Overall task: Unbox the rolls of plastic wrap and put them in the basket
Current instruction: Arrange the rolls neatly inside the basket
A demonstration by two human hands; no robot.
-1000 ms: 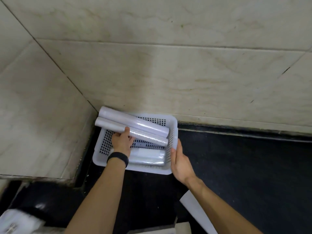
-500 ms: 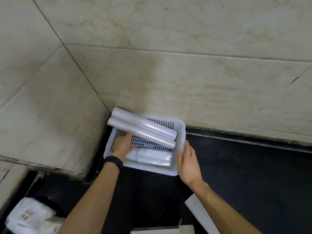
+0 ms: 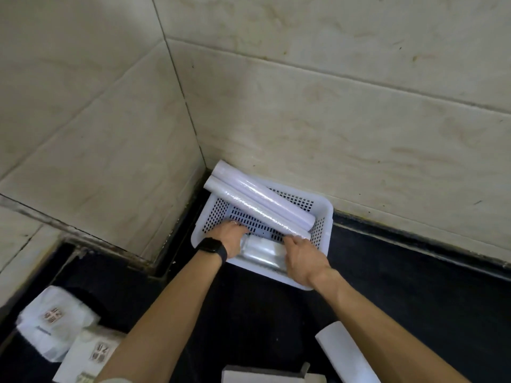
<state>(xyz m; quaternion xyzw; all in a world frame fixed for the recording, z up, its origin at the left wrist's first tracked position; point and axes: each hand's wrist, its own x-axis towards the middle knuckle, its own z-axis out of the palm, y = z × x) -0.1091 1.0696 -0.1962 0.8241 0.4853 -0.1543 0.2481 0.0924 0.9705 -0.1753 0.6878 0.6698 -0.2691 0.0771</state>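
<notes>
A white perforated basket (image 3: 324,208) sits on the dark counter in the wall corner. Two long rolls of plastic wrap (image 3: 265,201) lie slanted across it, their far ends poking over the rim at the back left. A shorter roll (image 3: 262,251) lies along the basket's near side. My left hand (image 3: 231,236), with a black watch on the wrist, is inside the basket at the short roll's left end. My right hand (image 3: 302,258) rests on the short roll's right end, over the basket's near rim. Whether either hand grips the roll is hidden.
Another white roll (image 3: 343,352) lies on the dark counter (image 3: 414,294) under my right forearm. An open white box (image 3: 265,375) shows at the bottom edge. White printed packages (image 3: 55,330) sit at the lower left. Tiled walls close the back and left.
My right hand has moved from outside the basket's right side onto the short roll. My left hand has slid down off the long rolls to the short roll's left end. The view tilted.
</notes>
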